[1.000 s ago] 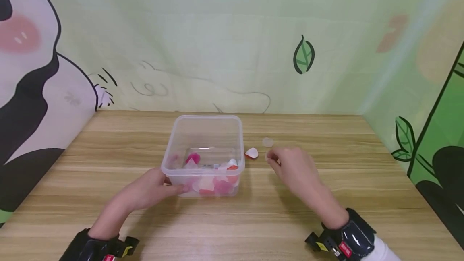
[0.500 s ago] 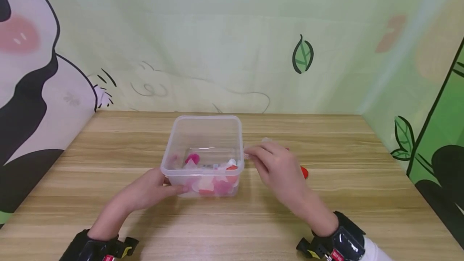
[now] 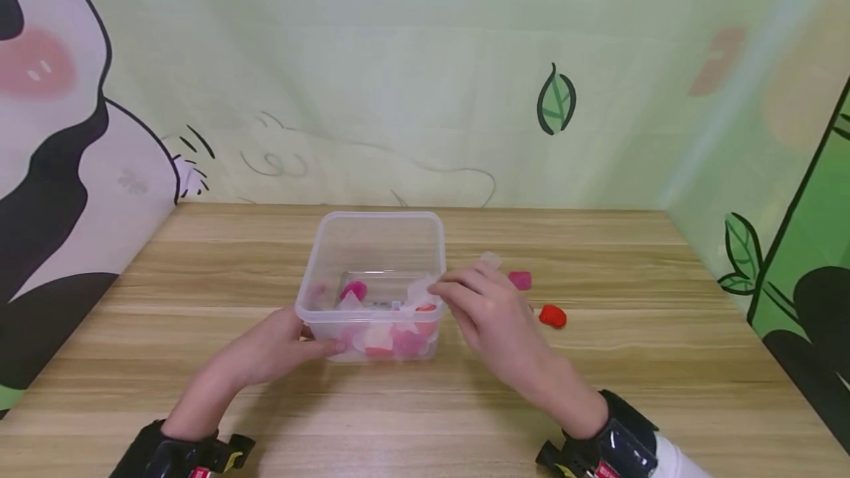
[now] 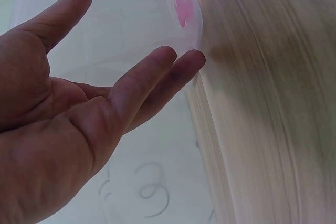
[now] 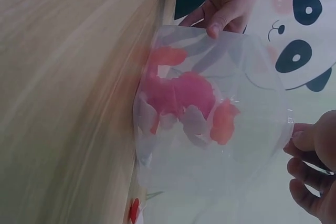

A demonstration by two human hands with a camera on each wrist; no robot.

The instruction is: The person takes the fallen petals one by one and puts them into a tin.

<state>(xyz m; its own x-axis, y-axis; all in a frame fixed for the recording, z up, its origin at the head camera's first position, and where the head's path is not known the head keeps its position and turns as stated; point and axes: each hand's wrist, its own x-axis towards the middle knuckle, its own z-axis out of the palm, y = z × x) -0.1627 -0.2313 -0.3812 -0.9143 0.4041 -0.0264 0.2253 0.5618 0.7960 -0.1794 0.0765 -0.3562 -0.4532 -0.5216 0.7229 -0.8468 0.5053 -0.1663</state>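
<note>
A clear plastic box (image 3: pixel 372 316) on the wooden table has pink, red and white petal-like pieces in it, heaped toward its front. My left hand (image 3: pixel 285 345) rests against the box's left side, thumb along the front wall. In the left wrist view the fingers (image 4: pixel 144 77) lie spread and fairly straight by the box wall. My right hand (image 3: pixel 501 316) is at the right rim, its fingertips just over it, pinching a thin whitish petal (image 3: pixel 420 290). In the right wrist view that hand's thumb and fingers meet at the rim, and a pink piece (image 5: pixel 194 93) shows through the wall.
Right of the box lie a red piece (image 3: pixel 553 316), a pink piece (image 3: pixel 520 280) and a pale translucent piece (image 3: pixel 491 260) on the wooden table (image 3: pixel 637 286). A printed fabric backdrop (image 3: pixel 398 94) stands along the table's back edge.
My right hand has moved left from the table beside the box to its rim, carrying a whitish petal. The red and pink pieces behind it have come into view. My left hand stays put.
</note>
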